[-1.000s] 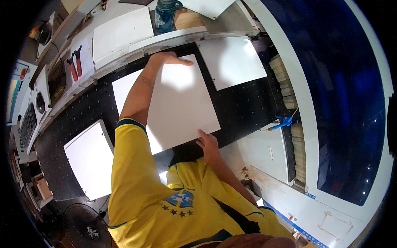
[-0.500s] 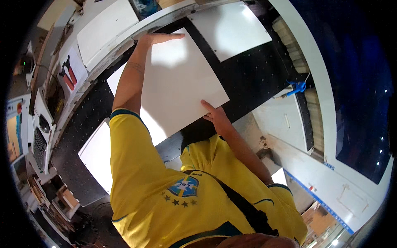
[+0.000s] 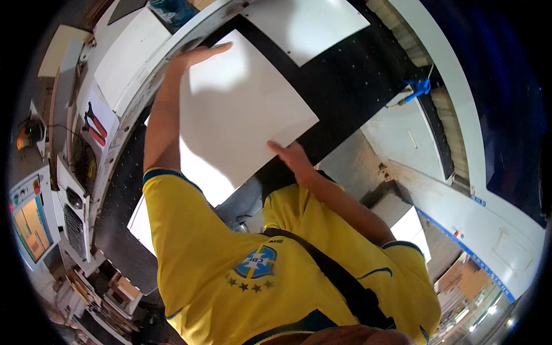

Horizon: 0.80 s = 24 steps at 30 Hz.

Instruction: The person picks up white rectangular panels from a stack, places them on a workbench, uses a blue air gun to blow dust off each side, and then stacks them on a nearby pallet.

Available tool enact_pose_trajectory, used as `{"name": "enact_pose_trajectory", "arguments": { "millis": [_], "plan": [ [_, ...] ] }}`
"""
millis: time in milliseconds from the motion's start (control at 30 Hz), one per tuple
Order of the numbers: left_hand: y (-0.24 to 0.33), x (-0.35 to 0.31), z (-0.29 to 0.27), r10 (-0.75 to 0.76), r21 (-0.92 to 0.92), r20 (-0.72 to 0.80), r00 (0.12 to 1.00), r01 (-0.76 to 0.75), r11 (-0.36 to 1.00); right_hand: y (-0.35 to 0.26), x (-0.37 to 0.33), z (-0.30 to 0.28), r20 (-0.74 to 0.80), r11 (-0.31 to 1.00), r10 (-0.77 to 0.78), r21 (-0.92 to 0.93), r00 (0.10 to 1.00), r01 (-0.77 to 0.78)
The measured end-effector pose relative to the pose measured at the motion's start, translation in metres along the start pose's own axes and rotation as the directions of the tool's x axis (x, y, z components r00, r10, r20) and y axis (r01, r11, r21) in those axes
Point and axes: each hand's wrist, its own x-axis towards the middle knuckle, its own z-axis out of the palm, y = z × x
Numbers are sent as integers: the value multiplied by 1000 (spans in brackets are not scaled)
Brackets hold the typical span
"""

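A large white flat panel (image 3: 241,98) lies over the black, dotted work surface (image 3: 339,75) in front of me. My left hand (image 3: 204,56) reaches to its far end, fingers stretched out along the edge there. At the near edge, my right hand (image 3: 294,161) grips the panel, thumb on top and the other fingers partly hidden below. Beyond it to the right lies a second white panel (image 3: 310,26), apart from the first. Part of another white panel (image 3: 141,227) shows beside my left sleeve.
Red-handled pliers (image 3: 96,129) rest on a white sheet at the left. Further left are a keyboard (image 3: 75,230) and a lit screen (image 3: 31,227). A blue air gun (image 3: 418,89) hangs at the right, near a white machine frame (image 3: 460,103).
The panel has shifted a little to the left, away from the second panel, along with my left hand. My right hand sits further from the panel's right corner. The whole view has turned slightly.
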Motion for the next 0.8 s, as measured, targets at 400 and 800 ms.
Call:
{"name": "enact_pose_trajectory", "arguments": {
  "millis": [400,800],
  "plan": [
    [-113,-105,-49,2,68,207,978,-17,998,63,-23,91,547,965,61,-246,835,91],
    [-100,-118,-45,44,-7,41,998,-44,999,115,-11,138,351,851,-107,-451,930,268]
  ]
}}
